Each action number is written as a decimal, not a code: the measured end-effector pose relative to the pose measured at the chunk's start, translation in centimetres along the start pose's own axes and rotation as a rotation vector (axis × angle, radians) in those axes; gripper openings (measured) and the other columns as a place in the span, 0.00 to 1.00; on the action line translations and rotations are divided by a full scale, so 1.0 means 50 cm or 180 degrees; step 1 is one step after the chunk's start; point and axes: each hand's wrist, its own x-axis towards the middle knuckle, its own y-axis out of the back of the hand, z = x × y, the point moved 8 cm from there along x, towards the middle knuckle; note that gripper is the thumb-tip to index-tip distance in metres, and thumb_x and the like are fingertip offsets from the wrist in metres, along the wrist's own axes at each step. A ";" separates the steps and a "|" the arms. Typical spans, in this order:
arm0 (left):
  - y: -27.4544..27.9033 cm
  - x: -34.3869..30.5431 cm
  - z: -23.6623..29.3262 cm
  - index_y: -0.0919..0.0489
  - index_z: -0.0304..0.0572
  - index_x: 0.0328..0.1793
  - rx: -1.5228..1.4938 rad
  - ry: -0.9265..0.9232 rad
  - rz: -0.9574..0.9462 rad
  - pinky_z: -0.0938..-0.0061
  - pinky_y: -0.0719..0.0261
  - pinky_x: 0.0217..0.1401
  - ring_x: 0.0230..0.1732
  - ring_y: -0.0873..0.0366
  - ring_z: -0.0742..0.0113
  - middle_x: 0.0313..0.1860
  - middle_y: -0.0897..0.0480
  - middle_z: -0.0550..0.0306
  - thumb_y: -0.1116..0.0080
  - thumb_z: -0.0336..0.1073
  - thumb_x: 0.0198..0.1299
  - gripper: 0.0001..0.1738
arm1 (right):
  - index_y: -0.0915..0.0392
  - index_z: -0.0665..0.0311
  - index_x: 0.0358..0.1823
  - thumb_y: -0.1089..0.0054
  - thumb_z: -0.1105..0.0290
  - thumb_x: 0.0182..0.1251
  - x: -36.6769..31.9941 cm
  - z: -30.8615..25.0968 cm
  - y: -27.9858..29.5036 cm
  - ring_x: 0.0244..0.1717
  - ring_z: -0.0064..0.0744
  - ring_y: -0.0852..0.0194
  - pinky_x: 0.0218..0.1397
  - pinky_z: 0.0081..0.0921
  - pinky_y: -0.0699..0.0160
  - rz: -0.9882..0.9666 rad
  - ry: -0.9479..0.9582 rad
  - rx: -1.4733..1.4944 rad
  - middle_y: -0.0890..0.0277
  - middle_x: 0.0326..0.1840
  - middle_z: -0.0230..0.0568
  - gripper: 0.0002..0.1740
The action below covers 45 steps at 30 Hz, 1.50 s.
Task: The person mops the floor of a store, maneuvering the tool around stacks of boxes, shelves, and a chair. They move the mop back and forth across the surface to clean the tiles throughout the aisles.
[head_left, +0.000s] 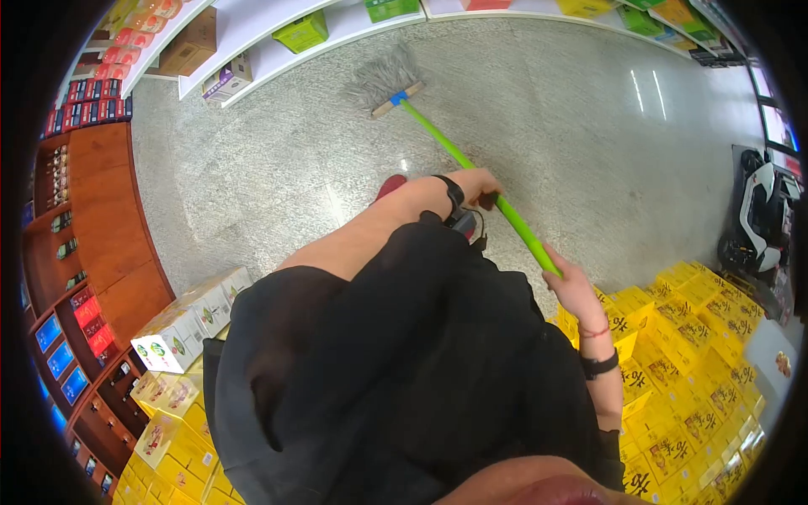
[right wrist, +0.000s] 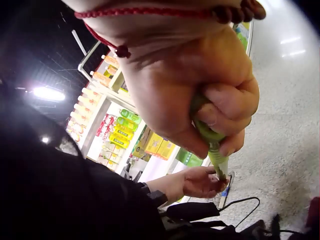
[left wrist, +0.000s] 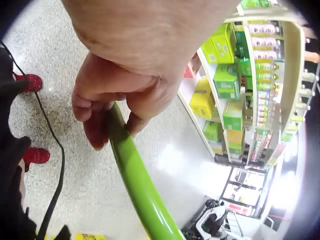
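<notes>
A mop with a grey string head point(head_left: 385, 71) lies on the floor at the top of the head view, its blue and tan clamp joined to a long green handle point(head_left: 438, 135). Partway down the handle, my left hand point(head_left: 478, 187) is curled round it; the left wrist view shows thumb and fingers of that hand point(left wrist: 127, 75) about the green pole point(left wrist: 142, 187). My right hand point(head_left: 572, 288) holds the handle's upper end, nearer my body. In the right wrist view its fingers point(right wrist: 227, 107) wrap the handle, with the left hand point(right wrist: 202, 182) farther down.
White shelves point(head_left: 337, 36) with boxes curve along the top. A brown cabinet point(head_left: 118, 202) stands at left, white cartons point(head_left: 189, 324) below it. Yellow boxes point(head_left: 690, 362) are stacked at lower right, beside a black and white vehicle point(head_left: 762, 215). A red shoe point(head_left: 390, 184) shows on the floor.
</notes>
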 end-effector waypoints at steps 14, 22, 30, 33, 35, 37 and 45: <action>-0.037 0.251 0.084 0.23 0.37 0.35 -0.1330 -0.0494 0.0428 0.67 0.26 0.20 0.23 0.23 0.62 0.27 0.21 0.52 0.45 0.39 0.54 0.12 | 0.38 0.65 0.60 0.49 0.68 0.56 0.068 0.099 0.127 0.51 0.48 0.30 0.53 0.31 0.33 0.0134 0.0366 -0.0258 0.31 0.52 0.57 0.28; 0.306 0.071 0.238 0.24 0.39 0.29 -0.0962 -0.0831 0.1673 0.75 0.43 0.09 0.11 0.32 0.70 0.16 0.27 0.57 0.45 0.44 0.53 0.14 | 0.38 0.64 0.60 0.51 0.64 0.56 0.397 -0.114 0.181 0.53 0.51 0.33 0.55 0.33 0.34 0.0021 0.0894 0.0019 0.30 0.49 0.59 0.28; 0.199 0.064 0.290 0.25 0.39 0.29 -0.0564 -0.0593 0.1466 0.73 0.39 0.13 0.13 0.33 0.70 0.16 0.29 0.58 0.45 0.44 0.53 0.14 | 0.38 0.59 0.61 0.51 0.64 0.56 0.361 -0.017 0.241 0.46 0.51 0.29 0.49 0.35 0.32 -0.0040 0.0991 -0.0214 0.28 0.44 0.58 0.28; 0.092 0.104 0.287 0.26 0.38 0.28 -0.0710 -0.0404 0.1251 0.72 0.40 0.13 0.12 0.34 0.70 0.15 0.31 0.59 0.44 0.43 0.52 0.14 | 0.39 0.60 0.61 0.50 0.65 0.56 0.292 0.062 0.266 0.47 0.52 0.29 0.49 0.35 0.32 -0.0224 0.0673 -0.0322 0.28 0.45 0.58 0.29; -0.015 0.120 0.283 0.24 0.37 0.33 -0.0802 -0.0373 0.0776 0.70 0.34 0.17 0.18 0.29 0.68 0.19 0.26 0.54 0.43 0.45 0.51 0.16 | 0.39 0.60 0.62 0.49 0.65 0.56 0.234 0.117 0.291 0.45 0.54 0.29 0.47 0.35 0.31 -0.0172 0.0955 -0.0472 0.28 0.44 0.59 0.29; -0.117 0.148 0.271 0.23 0.38 0.37 -0.0697 -0.0494 0.0578 0.70 0.31 0.22 0.23 0.26 0.67 0.23 0.23 0.52 0.44 0.47 0.51 0.18 | 0.39 0.59 0.62 0.49 0.66 0.56 0.169 0.194 0.318 0.45 0.55 0.29 0.46 0.35 0.30 -0.0216 0.1048 -0.0683 0.27 0.43 0.59 0.29; -0.479 0.119 0.276 0.27 0.47 0.56 -0.0383 -0.0329 -0.0622 0.71 0.26 0.38 0.39 0.21 0.64 0.36 0.19 0.49 0.48 0.58 0.52 0.30 | 0.41 0.56 0.63 0.49 0.68 0.56 -0.036 0.366 0.455 0.42 0.56 0.29 0.44 0.34 0.30 -0.0663 0.1329 -0.1345 0.27 0.41 0.60 0.30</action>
